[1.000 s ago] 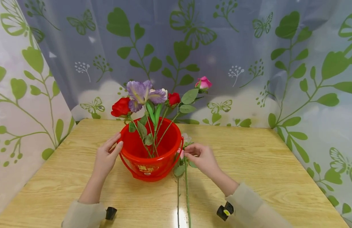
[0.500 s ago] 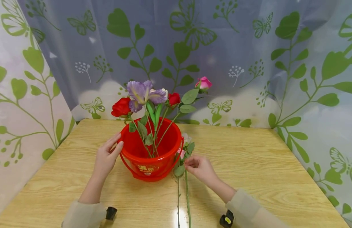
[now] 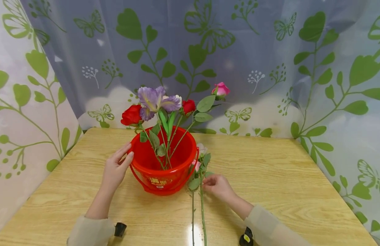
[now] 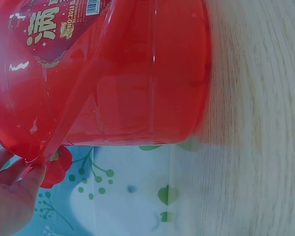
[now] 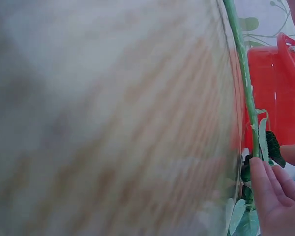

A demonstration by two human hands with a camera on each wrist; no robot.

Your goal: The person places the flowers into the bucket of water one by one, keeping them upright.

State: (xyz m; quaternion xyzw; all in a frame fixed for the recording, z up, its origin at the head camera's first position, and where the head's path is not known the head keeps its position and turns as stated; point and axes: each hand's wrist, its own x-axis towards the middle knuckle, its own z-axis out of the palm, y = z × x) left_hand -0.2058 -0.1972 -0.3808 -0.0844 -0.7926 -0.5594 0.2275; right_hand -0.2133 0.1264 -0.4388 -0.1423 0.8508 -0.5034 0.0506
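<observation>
A red plastic bucket (image 3: pixel 177 182) stands on the table with several artificial flowers leaning in it. Among them are a purple iris (image 3: pixel 149 101), a red rose (image 3: pixel 131 115) and a bright pink rose (image 3: pixel 221 89). My left hand (image 3: pixel 114 172) holds the bucket's left rim, thumb and fingers at the handle's end. Two long-stemmed flowers lie right of the bucket, one with a light pink bloom (image 3: pixel 196 166), one with a whitish bloom (image 3: pixel 201 149). My right hand (image 3: pixel 221 190) is at the right-hand stem (image 3: pixel 203 215); in the right wrist view its fingertips meet the stem, the thumb apart beside a leaf (image 5: pixel 274 147).
The wood-grain table (image 3: pixel 270 171) extends widely to both sides. Behind it hangs a curtain (image 3: pixel 226 61) printed with leaves and butterflies. The lying stems run toward the table's near side and out of the head view.
My right hand has moved down along the stem, from just below the blooms toward me, uncovering leaves. The lying flowers, the bucket and my left hand stay in place.
</observation>
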